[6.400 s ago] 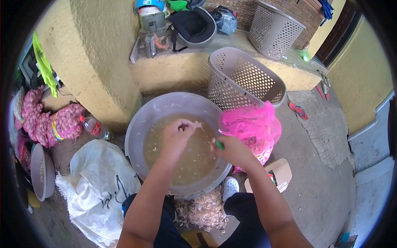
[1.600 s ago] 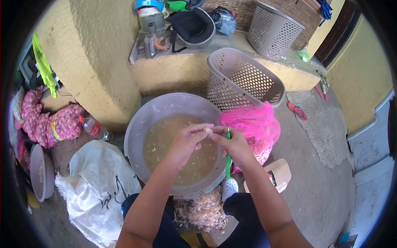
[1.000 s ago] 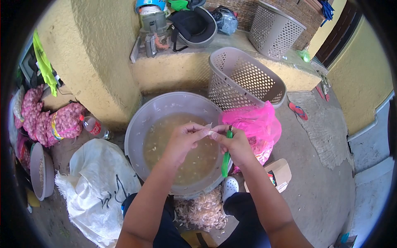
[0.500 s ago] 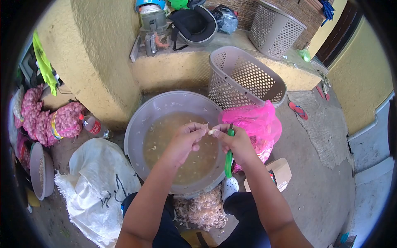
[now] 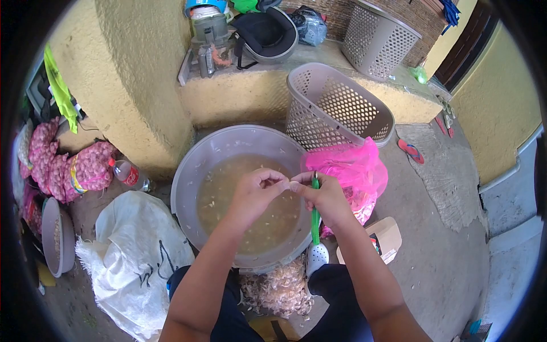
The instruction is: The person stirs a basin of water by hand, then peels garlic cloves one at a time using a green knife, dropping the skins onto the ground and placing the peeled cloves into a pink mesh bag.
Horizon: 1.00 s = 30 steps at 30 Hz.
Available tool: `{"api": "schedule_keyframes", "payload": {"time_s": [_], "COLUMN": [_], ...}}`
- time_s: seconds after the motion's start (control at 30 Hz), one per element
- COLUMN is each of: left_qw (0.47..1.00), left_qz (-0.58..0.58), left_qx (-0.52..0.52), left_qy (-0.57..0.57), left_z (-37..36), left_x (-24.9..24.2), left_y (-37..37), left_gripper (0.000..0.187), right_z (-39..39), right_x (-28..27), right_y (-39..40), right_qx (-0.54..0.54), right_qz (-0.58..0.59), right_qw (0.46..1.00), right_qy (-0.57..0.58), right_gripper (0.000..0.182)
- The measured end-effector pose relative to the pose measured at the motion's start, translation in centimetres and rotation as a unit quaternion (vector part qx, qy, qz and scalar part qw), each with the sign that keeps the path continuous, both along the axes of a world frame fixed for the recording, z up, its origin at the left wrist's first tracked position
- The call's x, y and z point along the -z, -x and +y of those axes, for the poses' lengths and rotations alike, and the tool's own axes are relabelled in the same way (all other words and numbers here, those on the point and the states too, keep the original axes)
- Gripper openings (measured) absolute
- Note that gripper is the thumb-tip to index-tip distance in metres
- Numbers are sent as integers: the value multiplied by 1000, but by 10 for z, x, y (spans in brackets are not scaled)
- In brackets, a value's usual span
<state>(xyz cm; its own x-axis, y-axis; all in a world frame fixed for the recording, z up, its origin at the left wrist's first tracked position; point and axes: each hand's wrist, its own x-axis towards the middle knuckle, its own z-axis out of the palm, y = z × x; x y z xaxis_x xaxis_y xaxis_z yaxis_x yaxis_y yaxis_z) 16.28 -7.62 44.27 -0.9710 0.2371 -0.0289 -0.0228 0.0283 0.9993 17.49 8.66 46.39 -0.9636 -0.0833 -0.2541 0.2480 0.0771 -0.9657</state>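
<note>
1. At frame centre, the left hand and right hand meet fingertip to fingertip, pinching a small pale garlic clove.
2. The right hand also clamps a green-handled knife.
3. Beneath them sits a round grey plastic basin of murky water.

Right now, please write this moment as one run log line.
left hand: pinching small garlic clove | right hand: holding green-handled knife | under hands: grey round plastic basin of murky water

Left hand and right hand, fingers pinched together.
</note>
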Motion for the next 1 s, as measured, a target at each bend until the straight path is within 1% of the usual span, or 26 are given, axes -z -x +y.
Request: {"api": "schedule_keyframes", "payload": {"time_s": [0.03,0.23,0.33,0.43,0.47,0.53,0.57,0.67,0.73,0.83,0.93,1.0], "left_qw": [1000,998,987,955,947,929,934,949,960,955,935,931], "left_qz": [5,-27,-149,-214,-227,-253,-247,-229,-214,-221,-236,-242], "left_qx": [-1,29,50,77,80,86,77,54,44,42,57,63], "left_qy": [5,49,-18,-189,-212,-258,-248,-209,-173,-190,-257,-267], "left_z": [-1,-2,-1,-1,-1,0,1,4,6,7,6,6], "left_x": [2,1,-6,5,6,7,9,11,10,11,12,10], "left_y": [1,0,-3,0,0,-1,-1,0,-1,-1,-1,-2], "left_gripper": [16,20,18,15,14,13,12,12,12,11,12,12], "right_z": [-1,-4,-2,-1,0,0,-1,-6,-6,-5,-5,-5], "right_x": [-3,-5,-1,4,5,7,7,0,7,11,9,8], "right_y": [-1,-3,-3,-1,-1,0,0,-1,-1,0,0,0], "right_qx": [-1,-14,-17,-13,-10,1,7,17,23,19,3,-5], "right_qz": [-2,0,-6,-8,-7,-13,-16,-21,-11,2,18,23], "right_qw": [1000,1000,999,995,993,993,994,1000,1000,1000,1000,1000], "right_qy": [0,0,29,95,121,114,111,8,10,22,16,13], "right_gripper": [22,23,24,26,26,26,27,26,27,27,26,26]}}
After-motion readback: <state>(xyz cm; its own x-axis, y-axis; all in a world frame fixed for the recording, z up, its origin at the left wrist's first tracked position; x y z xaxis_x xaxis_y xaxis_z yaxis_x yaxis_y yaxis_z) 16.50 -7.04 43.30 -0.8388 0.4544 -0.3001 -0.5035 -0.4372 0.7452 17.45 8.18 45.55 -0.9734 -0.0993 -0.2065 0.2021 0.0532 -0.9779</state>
